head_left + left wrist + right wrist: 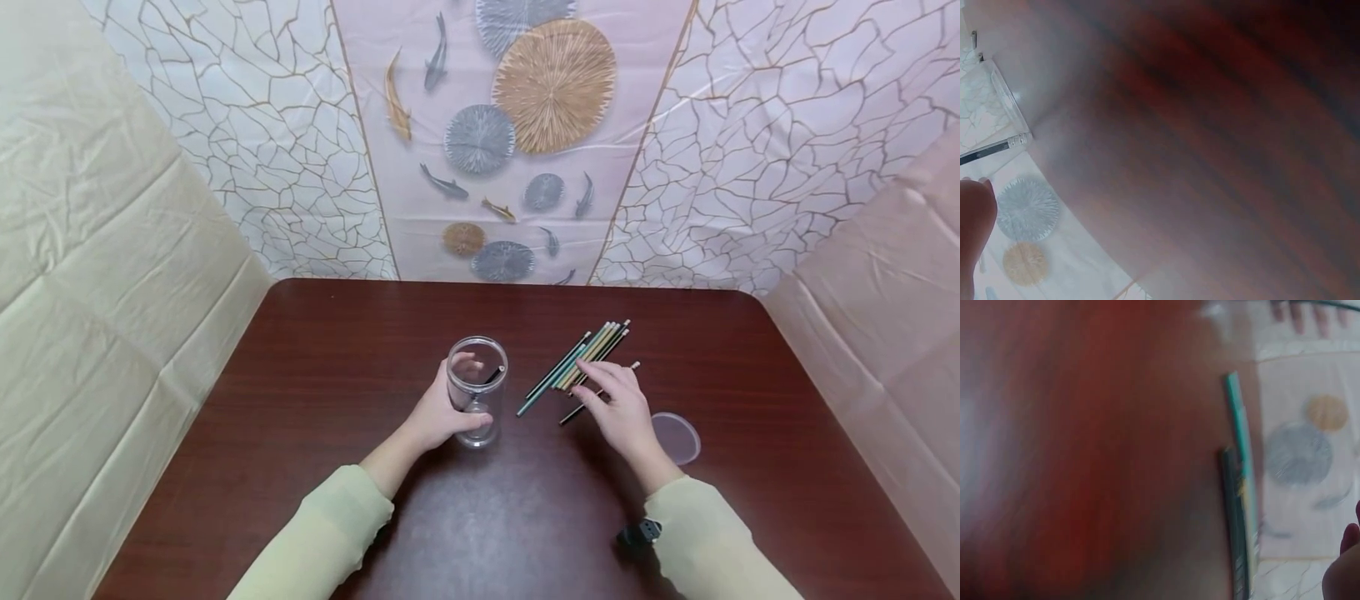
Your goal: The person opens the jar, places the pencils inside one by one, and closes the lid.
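Observation:
A clear cylindrical jar (491, 429) stands slightly tilted on the table, gripped round its side by my left hand (438, 408), the thumb across the front. Inside it leans a black pencil (988, 151), its capped end near the rim. To the right lies a loose bundle of pencils (596, 354) in green, yellow and black, with white ends pointing away. My right hand (618, 408) hovers over their near part, thumb and forefinger apart, no pencil between them. One dark pencil (576, 413) lies separately, partly hidden under that hand.
A clear round lid (677, 438) lies flat, right of my right forearm. The dark red wooden table (337, 333) reaches back to a patterned cloth wall (300, 150), with pale cloth on both sides. A black wrist device (641, 532) sits by the right sleeve.

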A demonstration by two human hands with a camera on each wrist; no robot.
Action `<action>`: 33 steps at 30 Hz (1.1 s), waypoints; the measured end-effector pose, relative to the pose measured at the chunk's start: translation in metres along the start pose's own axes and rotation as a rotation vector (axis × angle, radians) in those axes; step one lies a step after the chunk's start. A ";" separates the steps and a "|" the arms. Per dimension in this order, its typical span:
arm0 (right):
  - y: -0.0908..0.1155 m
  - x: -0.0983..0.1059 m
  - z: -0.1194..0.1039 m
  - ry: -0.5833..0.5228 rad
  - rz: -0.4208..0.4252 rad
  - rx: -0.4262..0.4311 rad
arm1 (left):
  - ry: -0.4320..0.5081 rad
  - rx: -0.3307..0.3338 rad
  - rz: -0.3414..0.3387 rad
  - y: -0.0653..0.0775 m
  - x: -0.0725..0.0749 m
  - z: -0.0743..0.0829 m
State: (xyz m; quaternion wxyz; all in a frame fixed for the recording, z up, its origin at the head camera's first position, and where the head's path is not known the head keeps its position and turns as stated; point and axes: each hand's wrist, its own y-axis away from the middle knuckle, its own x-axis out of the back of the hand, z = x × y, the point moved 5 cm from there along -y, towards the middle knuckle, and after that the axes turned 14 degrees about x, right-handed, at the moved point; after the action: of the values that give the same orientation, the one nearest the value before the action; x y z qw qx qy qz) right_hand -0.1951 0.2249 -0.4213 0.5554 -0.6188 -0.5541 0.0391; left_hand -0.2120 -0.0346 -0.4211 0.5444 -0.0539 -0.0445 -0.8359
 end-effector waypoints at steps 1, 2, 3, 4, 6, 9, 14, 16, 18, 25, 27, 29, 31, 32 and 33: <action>0.004 0.000 0.003 0.010 -0.037 0.023 | 0.000 -0.002 -0.001 0.000 0.000 0.000; 0.008 -0.001 0.006 0.018 -0.075 0.046 | -0.002 -0.004 -0.002 0.001 0.000 0.000; 0.012 -0.002 0.009 0.025 -0.112 0.067 | -0.001 -0.004 -0.003 0.001 -0.001 0.000; 0.015 -0.003 0.011 0.030 -0.150 0.088 | -0.005 -0.001 -0.005 0.001 -0.001 0.000; 0.022 -0.006 0.016 0.041 -0.235 0.118 | -0.005 0.001 -0.003 0.002 -0.001 -0.002; 0.031 -0.013 0.023 0.054 -0.362 0.142 | -0.011 -0.004 0.008 0.003 -0.001 -0.003; 0.036 -0.022 0.029 0.056 -0.463 0.178 | -0.012 -0.020 0.020 0.001 -0.001 -0.002; 0.036 -0.023 0.029 0.049 -0.473 0.196 | -0.013 -0.023 0.016 0.001 -0.002 -0.002; 0.037 -0.024 0.029 0.044 -0.488 0.214 | -0.020 -0.028 0.010 0.001 -0.004 -0.002; 0.042 -0.031 0.030 0.050 -0.529 0.257 | -0.007 -0.029 0.005 0.002 -0.005 -0.003; 0.043 -0.032 0.031 0.046 -0.513 0.258 | -0.006 -0.033 0.007 0.002 -0.005 -0.003; 0.045 -0.033 0.032 0.043 -0.487 0.260 | -0.007 -0.041 0.007 0.001 -0.005 -0.003; 0.045 -0.035 0.031 0.044 -0.451 0.275 | -0.012 -0.050 0.010 0.001 -0.005 -0.003; 0.044 -0.035 0.030 0.041 -0.430 0.287 | -0.019 -0.052 0.013 0.000 -0.005 -0.004; 0.043 -0.035 0.027 0.040 -0.405 0.301 | -0.019 -0.052 0.013 0.000 -0.004 -0.004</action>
State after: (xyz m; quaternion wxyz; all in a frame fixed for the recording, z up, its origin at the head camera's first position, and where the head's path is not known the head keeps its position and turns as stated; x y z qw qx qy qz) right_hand -0.1992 0.2264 -0.4829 0.6487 -0.4059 -0.6438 -0.0031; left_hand -0.2101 -0.0314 -0.4259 0.5480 -0.0762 -0.0278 -0.8326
